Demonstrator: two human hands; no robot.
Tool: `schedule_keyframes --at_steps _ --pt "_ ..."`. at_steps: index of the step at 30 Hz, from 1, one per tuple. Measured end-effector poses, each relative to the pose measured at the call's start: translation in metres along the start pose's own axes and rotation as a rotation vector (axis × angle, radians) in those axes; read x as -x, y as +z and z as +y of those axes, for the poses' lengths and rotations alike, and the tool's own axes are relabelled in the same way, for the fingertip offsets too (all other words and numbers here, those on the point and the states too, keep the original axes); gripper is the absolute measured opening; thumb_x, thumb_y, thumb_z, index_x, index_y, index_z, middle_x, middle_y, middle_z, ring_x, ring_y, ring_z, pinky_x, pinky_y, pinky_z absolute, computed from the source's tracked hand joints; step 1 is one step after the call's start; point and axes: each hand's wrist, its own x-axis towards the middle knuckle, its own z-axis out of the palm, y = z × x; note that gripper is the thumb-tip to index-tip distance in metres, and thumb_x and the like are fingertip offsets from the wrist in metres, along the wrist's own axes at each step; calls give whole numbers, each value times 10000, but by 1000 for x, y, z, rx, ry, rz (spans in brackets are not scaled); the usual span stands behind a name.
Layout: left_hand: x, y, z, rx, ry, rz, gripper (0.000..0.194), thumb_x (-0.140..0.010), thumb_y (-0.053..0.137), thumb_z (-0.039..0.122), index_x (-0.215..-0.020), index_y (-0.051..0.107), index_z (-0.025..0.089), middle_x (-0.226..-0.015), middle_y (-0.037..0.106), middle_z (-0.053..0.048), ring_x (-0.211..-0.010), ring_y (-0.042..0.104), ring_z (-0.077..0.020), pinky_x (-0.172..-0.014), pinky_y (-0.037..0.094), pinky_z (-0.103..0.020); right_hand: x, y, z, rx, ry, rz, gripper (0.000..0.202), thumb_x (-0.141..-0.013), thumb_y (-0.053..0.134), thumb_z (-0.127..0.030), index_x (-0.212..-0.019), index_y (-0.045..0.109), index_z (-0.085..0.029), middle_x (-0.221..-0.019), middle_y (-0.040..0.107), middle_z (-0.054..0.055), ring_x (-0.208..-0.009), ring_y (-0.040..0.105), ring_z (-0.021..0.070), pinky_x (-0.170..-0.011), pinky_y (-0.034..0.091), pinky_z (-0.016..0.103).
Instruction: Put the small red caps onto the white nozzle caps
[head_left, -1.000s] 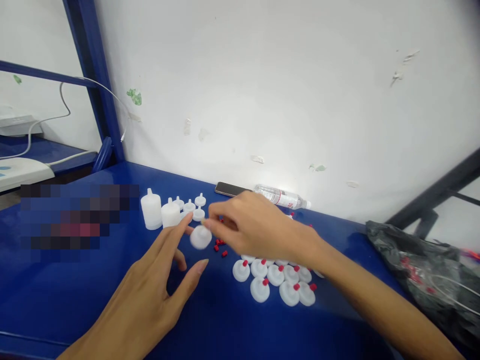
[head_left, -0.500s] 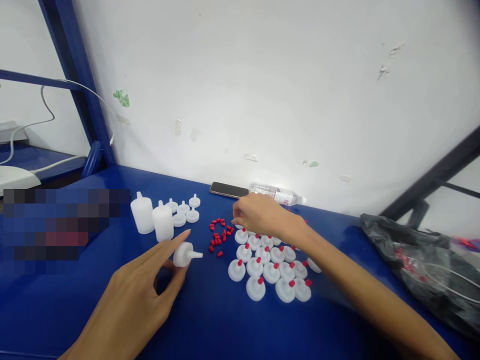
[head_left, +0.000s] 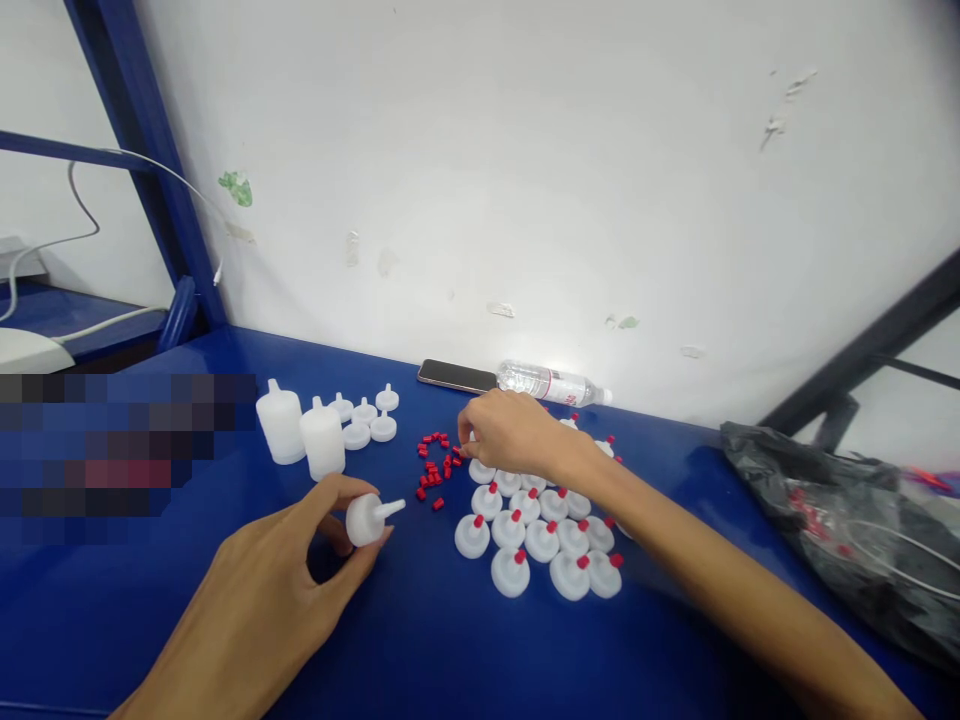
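Observation:
Between the thumb and fingers of my left hand (head_left: 300, 570) is a white nozzle cap (head_left: 365, 519), its bare tip pointing right. My right hand (head_left: 506, 430) has its fingers pinched at the right edge of the small red caps (head_left: 431, 478); whether a red cap is between the fingertips is hidden. Under and beside my right hand lie several white nozzle caps with red tips (head_left: 542, 541). Left of the red caps sit several bare white nozzle caps (head_left: 383, 428) and two stacks of white caps (head_left: 322, 440), each topped by a nozzle.
A phone (head_left: 457, 375) and a clear plastic bottle (head_left: 551, 384) lie along the wall at the back of the blue table (head_left: 420, 640). A black plastic bag (head_left: 862, 540) is at the right. Blue metal posts and white cables stand at the left.
My right hand has shifted slightly left and down toward the red caps. The fingers of my left hand have curled a little around the white nozzle cap, whose tip now tilts slightly upward.

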Motion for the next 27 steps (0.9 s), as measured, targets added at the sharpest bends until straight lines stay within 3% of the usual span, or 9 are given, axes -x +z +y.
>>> schedule_keyframes --at_steps 4,8,13,17,20,23,27 --pt "0 -1 5 -13 53 37 276 -943 646 580 -1031 688 322 -624 649 94 -407 514 -119 -439 434 -228 0 2 -1 -21 -24 2 200 -845 659 -66 -881 822 -176 -903 798 95 -773 698 201 -612 359 303" --pt "-1 -3 10 6 114 50 259 -966 631 532 -1039 744 312 -773 722 67 -463 522 -101 -471 468 -214 -1 5 1 -61 -37 13 207 -812 648 -23 -806 791 -173 -853 779 81 -728 665 178 -617 340 302" --pt "1 -2 9 63 139 82 331 -967 636 441 -1215 743 248 -973 775 10 -430 492 -48 -444 479 -176 2 -1 8 -170 -59 82 153 -888 629 -97 -853 759 -171 -801 761 57 -689 627 161 -612 352 301" --pt "2 0 11 145 224 73 391 -989 612 300 -1377 659 300 -1073 750 32 -474 494 -25 -511 501 -131 10 -15 7 -330 -134 75 119 -962 637 -207 -927 743 -166 -858 783 25 -695 667 116 -630 440 255" --pt "2 0 11 168 216 68 428 -1001 620 323 -1427 615 362 -910 725 82 -475 495 -37 -509 487 -123 16 -24 -1 -520 -212 37 137 -982 656 -208 -1058 759 -159 -926 802 28 -759 714 112 -666 495 229" --pt "3 -3 9 160 87 67 437 -984 662 464 -1409 596 388 -649 633 132 -447 506 -74 -495 483 -153 21 -29 -9 -686 -308 -9 184 -992 690 -223 -1137 788 -166 -970 815 52 -826 736 135 -691 516 235" --pt "3 -7 8 169 -51 49 391 -943 689 601 -1258 636 375 -621 657 137 -437 528 -96 -468 470 -193 26 -31 -16 -872 -373 -122 188 -929 798 -276 -1094 788 -187 -915 818 38 -807 757 160 -657 524 236"
